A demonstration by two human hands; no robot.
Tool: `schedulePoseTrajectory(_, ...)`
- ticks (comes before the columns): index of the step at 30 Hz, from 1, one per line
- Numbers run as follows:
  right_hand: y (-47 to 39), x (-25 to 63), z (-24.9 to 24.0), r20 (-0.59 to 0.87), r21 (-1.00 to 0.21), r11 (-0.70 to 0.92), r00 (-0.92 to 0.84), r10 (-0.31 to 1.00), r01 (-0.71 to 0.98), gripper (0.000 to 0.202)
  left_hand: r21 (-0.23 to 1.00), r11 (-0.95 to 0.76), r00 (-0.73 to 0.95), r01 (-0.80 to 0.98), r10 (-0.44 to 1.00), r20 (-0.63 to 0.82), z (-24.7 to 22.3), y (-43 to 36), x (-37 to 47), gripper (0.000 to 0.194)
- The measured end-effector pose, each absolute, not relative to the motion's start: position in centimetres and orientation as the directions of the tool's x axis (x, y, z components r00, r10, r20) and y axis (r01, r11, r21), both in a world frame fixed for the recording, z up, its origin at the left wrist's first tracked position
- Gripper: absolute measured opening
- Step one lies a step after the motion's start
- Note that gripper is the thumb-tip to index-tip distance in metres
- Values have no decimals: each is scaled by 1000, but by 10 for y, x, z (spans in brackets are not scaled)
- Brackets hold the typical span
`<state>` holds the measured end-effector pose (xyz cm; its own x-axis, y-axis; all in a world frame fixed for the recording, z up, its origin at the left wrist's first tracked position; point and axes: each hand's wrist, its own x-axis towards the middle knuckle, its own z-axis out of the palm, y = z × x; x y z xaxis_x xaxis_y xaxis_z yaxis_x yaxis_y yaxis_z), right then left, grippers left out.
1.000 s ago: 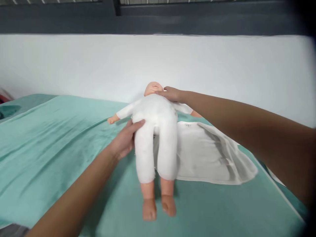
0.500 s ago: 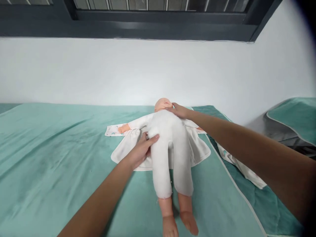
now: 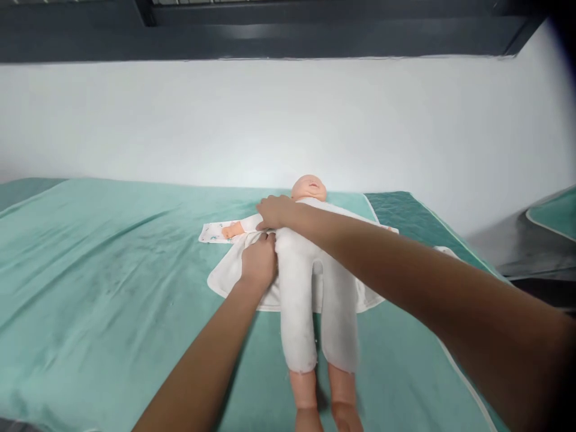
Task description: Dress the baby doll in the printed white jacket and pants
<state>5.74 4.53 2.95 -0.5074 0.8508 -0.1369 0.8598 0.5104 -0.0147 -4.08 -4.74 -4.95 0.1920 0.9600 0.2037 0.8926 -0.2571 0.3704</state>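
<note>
A baby doll (image 3: pixel 299 300) with a white cloth body lies on its back, head toward the wall and bare feet toward me. Spread beneath it is an open white baby shirt (image 3: pixel 227 273) with printed sleeve ends; one doll hand rests on the left sleeve. Beside the doll's left-hand hip, my left hand (image 3: pixel 260 264) is closed on the shirt's cloth. My right hand (image 3: pixel 276 211) reaches across the doll's chest to its left-side upper arm, fingers bent downward and closed; what they pinch is hidden. My right forearm covers part of the torso.
A light green sheet (image 3: pixel 112 288) covers the bed, with a darker green quilted layer (image 3: pixel 391 210) showing at right. The white wall (image 3: pixel 202 120) rises behind the doll's head, below a dark window frame (image 3: pixel 315 39). A green cloth edge (image 3: pixel 555 213) hangs at far right.
My right hand has moved from beside the doll's head, across its chest to the left. My left hand has let go of the doll's hip and closed on the shirt beside it. The view has shifted slightly.
</note>
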Motion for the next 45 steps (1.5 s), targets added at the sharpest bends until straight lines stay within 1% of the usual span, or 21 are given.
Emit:
schedulePoseTrajectory(1, 46, 52, 26, -161, -22, 499, -496, 853, 866, 38, 338, -264, 198, 903, 956, 217, -51, -49, -42, 34)
schedulePoseTrajectory(3, 47, 54, 22, -164, -52, 486, -487, 858, 872, 36, 274, -268, 185, 924, 938, 293, -54, -48, -48, 30)
schedulePoseTrajectory(5, 46, 66, 22, -124, -73, 474, -479, 869, 878, 40, 243, -238, 126, 940, 907, 401, -57, -44, -57, 28)
schedulePoseTrajectory(7, 43, 80, 23, -45, -118, 450, -457, 888, 885, 46, 254, -187, 54, 949, 890, 453, -60, -35, -65, 28)
schedulePoseTrajectory(8, 41, 86, 23, -7, -153, 439, -445, 896, 886, 49, 291, -161, 16, 943, 896, 444, -61, -31, -69, 28)
schedulePoseTrajectory(9, 39, 91, 22, 26, -192, 431, -434, 900, 882, 51, 357, -137, -26, 924, 908, 418, -62, -26, -73, 27)
schedulePoseTrajectory(11, 34, 97, 21, 74, -255, 433, -430, 900, 864, 54, 545, -97, -125, 833, 926, 356, -64, -18, -81, 23)
schedulePoseTrajectory(13, 30, 100, 19, 90, -273, 453, -446, 890, 849, 55, 733, -62, -246, 677, 920, 305, -64, -14, -87, 22)
schedulePoseTrajectory(14, 28, 100, 18, 94, -274, 462, -454, 886, 844, 55, 806, -51, -301, 590, 912, 278, -63, -13, -90, 22)
schedulePoseTrajectory(16, 26, 101, 17, 91, -272, 472, -466, 880, 838, 55, 898, -42, -371, 439, 901, 223, -62, -14, -95, 24)
schedulePoseTrajectory(19, 23, 103, 17, 80, -246, 483, -479, 874, 840, 55, 958, -51, -384, 283, 909, 161, -63, -15, -100, 24)
schedulePoseTrajectory(24, 18, 102, 20, 28, -174, 479, -482, 876, 860, 50, 994, -41, -410, 105, 908, 81, -66, -14, -102, 27)
schedulePoseTrajectory(29, 19, 102, 19, -12, -171, 446, -455, 891, 879, 47, 999, -18, -466, 42, 884, 36, -62, -12, -103, 25)
schedulePoseTrajectory(31, 20, 102, 17, -12, -140, 438, -444, 896, 888, 45, 999, -24, -489, 30, 872, 36, -62, -13, -103, 24)
schedulePoseTrajectory(33, 22, 102, 15, -22, -97, 438, -442, 897, 894, 42, 997, -47, -513, 57, 856, 69, -61, -15, -100, 22)
schedulePoseTrajectory(34, 23, 102, 14, -29, -80, 440, -443, 896, 895, 41, 993, -62, -520, 103, 848, 106, -61, -16, -99, 21)
schedulePoseTrajectory(36, 23, 101, 12, -29, -61, 443, -445, 895, 895, 41, 960, -90, -502, 264, 837, 216, -61, -20, -95, 20)
schedulePoseTrajectory(39, 23, 100, 9, 1, -40, 440, -441, 898, 897, 42, 823, -143, -390, 550, 827, 405, -60, -25, -90, 18)
schedulePoseTrajectory(41, 23, 99, 7, 15, -26, 440, -440, 898, 898, 42, 717, -184, -300, 672, 817, 492, -59, -28, -88, 15)
schedulePoseTrajectory(43, 22, 99, 6, 24, -24, 440, -440, 898, 898, 42, 632, -212, -213, 745, 822, 527, -60, -29, -88, 13)
schedulePoseTrajectory(45, 22, 98, 5, 29, -30, 433, -433, 901, 901, 42, 564, -225, -139, 795, 837, 530, -61, -30, -87, 13)
